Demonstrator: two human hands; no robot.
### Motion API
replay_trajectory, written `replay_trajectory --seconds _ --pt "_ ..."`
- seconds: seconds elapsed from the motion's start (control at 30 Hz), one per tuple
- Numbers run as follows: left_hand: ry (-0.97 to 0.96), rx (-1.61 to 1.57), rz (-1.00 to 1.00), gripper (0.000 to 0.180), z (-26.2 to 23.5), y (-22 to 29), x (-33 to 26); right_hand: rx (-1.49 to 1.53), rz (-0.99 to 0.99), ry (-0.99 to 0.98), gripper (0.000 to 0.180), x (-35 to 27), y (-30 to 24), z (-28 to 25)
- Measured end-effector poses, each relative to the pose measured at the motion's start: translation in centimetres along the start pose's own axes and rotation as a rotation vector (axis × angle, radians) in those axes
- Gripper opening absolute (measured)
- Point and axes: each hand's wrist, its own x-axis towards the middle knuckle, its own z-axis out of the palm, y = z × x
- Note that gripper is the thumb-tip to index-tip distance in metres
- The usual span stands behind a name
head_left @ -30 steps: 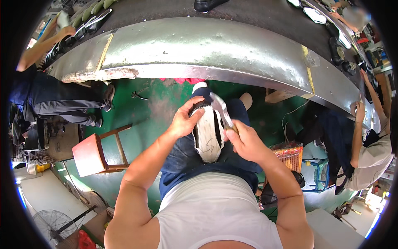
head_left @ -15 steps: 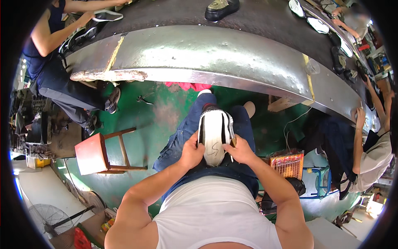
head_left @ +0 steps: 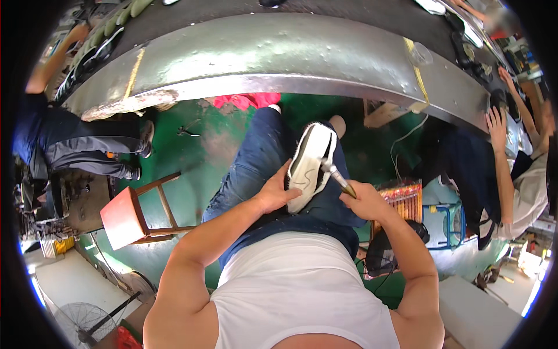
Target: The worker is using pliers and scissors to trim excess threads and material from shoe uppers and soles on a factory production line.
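A shoe (head_left: 311, 160) rests over my thighs with its pale underside up. A dark pen mark is scrawled on that underside, and dark material shows along its edge. My left hand (head_left: 280, 189) grips the shoe by its near left side, thumb lying on the underside. In my right hand (head_left: 363, 200) is a hammer (head_left: 342, 179) with a metal head and a brownish handle. Its head overlaps the right side of the underside; I cannot tell whether it touches.
Ahead runs a metal-sided conveyor bench (head_left: 250, 58) with shoes on top. A red-topped stool (head_left: 125, 218) stands left, pliers (head_left: 188, 131) lie on the green floor. Co-workers sit left and right. A fan (head_left: 87, 323) is at lower left, a blue-framed stool (head_left: 447, 227) at right.
The shoe has tilted, its far end now leaning right. My right hand has left the shoe's side and moved right, with the hammer now showing clearly across the underside. The view has shifted.
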Motion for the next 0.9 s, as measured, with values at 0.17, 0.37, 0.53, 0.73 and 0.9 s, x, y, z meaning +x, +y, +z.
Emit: replay_trajectory --seconds 0.17,0.37,0.53,0.73,0.9 --pt "-0.051 -0.116 0.104 0.102 0.8 -1.4 0.7 -0.249 -0.380 0.107 0.042 -0.2 -0.4 0.6" --pt "-0.071 -0.029 0.177 0.100 0.9 -2.0 0.0 -0.638 -0.344 0.068 0.032 0.1 -5.6 -1.2" --pt "-0.268 -0.964 0.132 0.079 0.6 0.1 -0.4 -0.686 -0.388 -0.050 0.014 1.8 -4.5 -1.2" --pt "0.248 -0.764 -0.192 0.073 2.3 0.5 2.0 -0.388 -0.449 0.107 0.025 2.6 -1.0 3.6" --pt "0.379 -0.450 0.090 0.063 2.6 -2.0 2.9 -0.348 -0.400 0.196 0.026 1.2 -1.4 3.2"
